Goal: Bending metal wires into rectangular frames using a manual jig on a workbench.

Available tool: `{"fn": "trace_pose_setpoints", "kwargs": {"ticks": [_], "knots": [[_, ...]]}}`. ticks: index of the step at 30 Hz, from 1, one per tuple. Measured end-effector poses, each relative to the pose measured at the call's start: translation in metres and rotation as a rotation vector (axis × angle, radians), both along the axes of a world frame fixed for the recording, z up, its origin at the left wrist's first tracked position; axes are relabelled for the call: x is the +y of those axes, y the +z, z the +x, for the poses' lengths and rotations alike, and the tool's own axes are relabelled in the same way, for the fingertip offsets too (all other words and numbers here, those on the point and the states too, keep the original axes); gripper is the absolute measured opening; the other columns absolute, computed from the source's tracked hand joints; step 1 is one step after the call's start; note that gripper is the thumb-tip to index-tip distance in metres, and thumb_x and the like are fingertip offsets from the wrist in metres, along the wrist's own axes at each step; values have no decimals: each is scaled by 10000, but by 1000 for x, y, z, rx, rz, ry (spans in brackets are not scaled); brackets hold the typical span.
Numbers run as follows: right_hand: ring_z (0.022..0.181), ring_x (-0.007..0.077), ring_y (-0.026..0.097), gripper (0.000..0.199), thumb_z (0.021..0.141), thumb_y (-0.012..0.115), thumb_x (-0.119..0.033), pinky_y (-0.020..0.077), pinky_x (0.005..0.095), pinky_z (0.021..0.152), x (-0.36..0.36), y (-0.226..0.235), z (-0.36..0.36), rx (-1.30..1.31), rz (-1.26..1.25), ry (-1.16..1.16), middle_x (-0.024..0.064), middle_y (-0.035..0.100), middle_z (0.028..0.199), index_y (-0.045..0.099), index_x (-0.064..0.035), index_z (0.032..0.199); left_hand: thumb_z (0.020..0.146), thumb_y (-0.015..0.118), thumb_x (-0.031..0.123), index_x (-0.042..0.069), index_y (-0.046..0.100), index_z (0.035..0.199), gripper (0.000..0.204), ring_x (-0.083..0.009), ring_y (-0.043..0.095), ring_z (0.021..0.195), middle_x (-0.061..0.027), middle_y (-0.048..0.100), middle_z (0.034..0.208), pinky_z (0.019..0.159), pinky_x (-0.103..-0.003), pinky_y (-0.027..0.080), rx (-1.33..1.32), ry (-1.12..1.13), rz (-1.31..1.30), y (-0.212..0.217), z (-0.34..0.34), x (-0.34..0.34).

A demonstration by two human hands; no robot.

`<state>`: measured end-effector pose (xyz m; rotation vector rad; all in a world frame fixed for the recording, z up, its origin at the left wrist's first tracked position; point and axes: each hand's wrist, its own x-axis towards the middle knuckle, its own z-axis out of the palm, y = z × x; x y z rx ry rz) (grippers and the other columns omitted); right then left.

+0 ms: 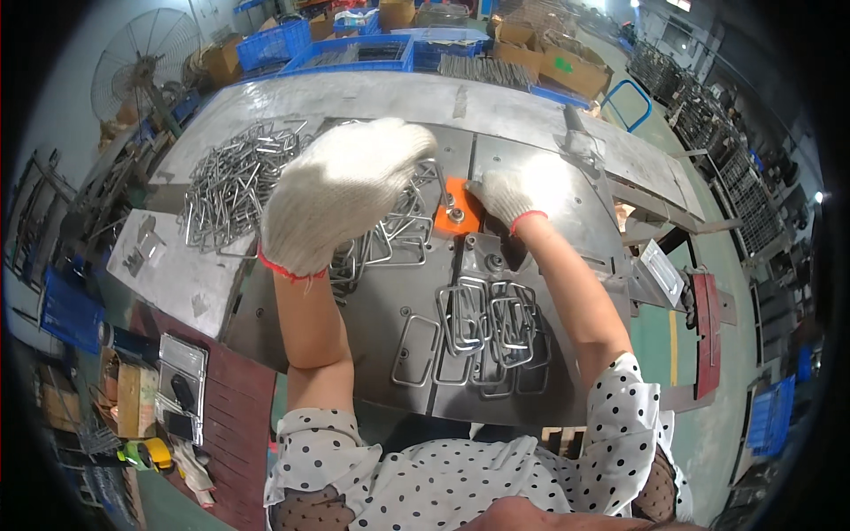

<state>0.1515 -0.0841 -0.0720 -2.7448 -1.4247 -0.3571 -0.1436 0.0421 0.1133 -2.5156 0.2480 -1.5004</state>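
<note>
My left hand (350, 190), in a white knit glove with a red cuff, is raised over the work table, its fingers closed and pointing right. From beneath its fingertips a bent metal rod (439, 180) reaches to an orange block (454, 212) with a bolt. My gloved right hand (511, 195) is closed at the block's right edge; its fingertips are partly hidden, so what they hold cannot be made out. Nearer me lies a small pile of rounded rectangular wire frames (482, 332). Other bent wire pieces (390, 239) lie partly behind my left hand.
A large heap of bent wire pieces (235, 177) covers the table's left part. Blue crates (354, 55) and cardboard boxes (571, 71) stand beyond the far edge. A metal bracket (146, 248) lies at left, and a fan (142, 66) stands farther back.
</note>
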Motion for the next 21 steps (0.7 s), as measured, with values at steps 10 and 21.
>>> {"fn": "trace_pose_setpoints", "kwargs": {"ticks": [10, 21], "knots": [[978, 425, 707, 652, 985, 530, -622, 546, 492, 858, -6, 50, -16, 303, -91, -87, 265, 734, 955, 777, -19, 971, 978, 644, 155, 119, 611, 1417, 442, -226, 603, 1293, -54, 636, 1421, 1109, -344, 475, 192, -901, -1082, -71, 17, 35], [952, 423, 698, 558, 1013, 557, -541, 532, 495, 852, -37, 145, -156, 738, 302, 153, 240, 724, 933, 744, -15, 1029, 853, 666, 101, 122, 725, 1248, 400, -277, 690, 1123, -85, 738, 1175, 993, -406, 551, -56, -42, -148, -35, 11, 26]]}}
